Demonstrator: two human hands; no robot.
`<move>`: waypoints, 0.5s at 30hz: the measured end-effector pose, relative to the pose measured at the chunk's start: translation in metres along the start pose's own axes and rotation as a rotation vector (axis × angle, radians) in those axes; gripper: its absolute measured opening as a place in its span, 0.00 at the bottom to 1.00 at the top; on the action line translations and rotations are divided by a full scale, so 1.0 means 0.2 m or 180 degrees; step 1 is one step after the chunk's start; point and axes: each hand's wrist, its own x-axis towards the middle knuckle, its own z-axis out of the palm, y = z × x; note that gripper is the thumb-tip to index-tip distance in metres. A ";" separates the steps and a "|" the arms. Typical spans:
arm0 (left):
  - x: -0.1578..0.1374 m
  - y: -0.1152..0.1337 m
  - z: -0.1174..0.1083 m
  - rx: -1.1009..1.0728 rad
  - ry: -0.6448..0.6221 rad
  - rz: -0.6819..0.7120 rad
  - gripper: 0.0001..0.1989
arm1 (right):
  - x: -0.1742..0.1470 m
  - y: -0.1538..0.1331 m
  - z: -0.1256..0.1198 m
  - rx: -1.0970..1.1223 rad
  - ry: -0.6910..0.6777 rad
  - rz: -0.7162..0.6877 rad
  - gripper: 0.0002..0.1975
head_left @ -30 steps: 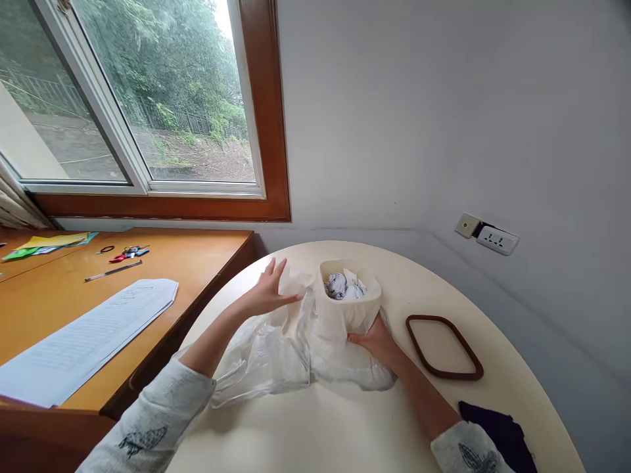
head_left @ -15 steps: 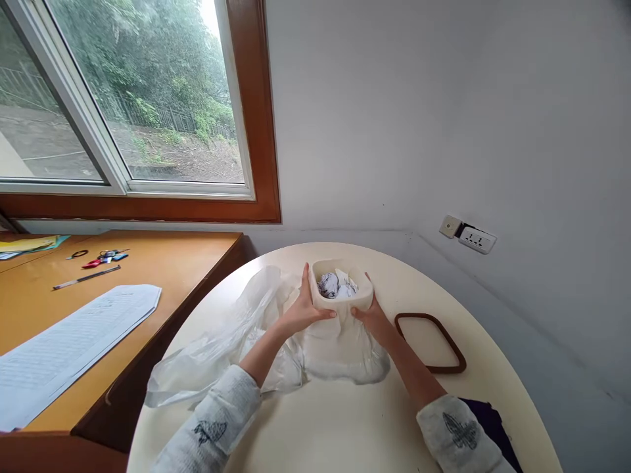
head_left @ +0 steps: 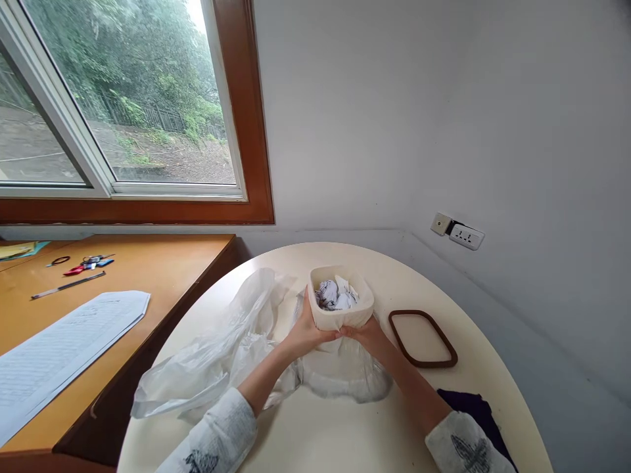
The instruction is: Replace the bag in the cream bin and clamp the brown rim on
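Observation:
A cream, square-rimmed bin with rounded corners stands on the table, and crumpled paper balls lie inside it. My left hand is closed around its near left side. My right hand grips the near right side, its fingers partly hidden behind the bin. Both thumbs almost meet at the front, just under the rim. A translucent plastic bag spreads around the base below my hands. More thin, wrinkled plastic trails to the left across the table.
Right of the bin lies a brown rounded frame. Dark purple cloth is partly under my right sleeve. On the wooden desk at left are written sheets, a pen and keys. A wall socket is at the right.
Both hands have slid lower on the bin and closer together at its front. The bin's rim sits slightly lower in view. The camera has turned slightly right.

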 end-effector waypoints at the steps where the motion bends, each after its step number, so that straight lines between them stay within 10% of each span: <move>1: -0.01 0.01 0.01 -0.0007 0.0000 -0.0021 0.55 | -0.02 -0.02 0.00 -0.0055 -0.0030 0.0021 0.35; 15: -0.14 0.06 0.05 -0.0054 -0.0053 -0.0370 0.64 | -0.18 -0.08 -0.12 -0.0640 -0.0544 0.0420 0.43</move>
